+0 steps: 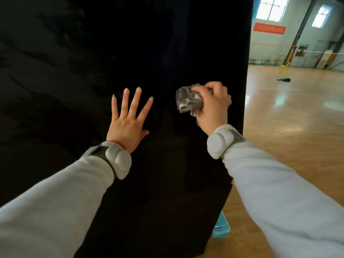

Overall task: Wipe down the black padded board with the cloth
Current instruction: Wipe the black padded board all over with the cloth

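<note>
The black padded board (167,43) stands upright in front of me and fills most of the view. My left hand (128,120) lies flat against it at mid height, fingers spread and straight. To its right, my right hand (214,107) grips a crumpled grey cloth (187,99) and holds it against the board near the board's right edge. Both wrists carry grey bands over light grey sleeves.
The board's right edge (246,71) runs top to bottom. Beyond it lies a wooden gym floor (297,118) with a yellow pole and green object (283,79) far off. A light blue container (221,228) sits on the floor at the board's lower right corner.
</note>
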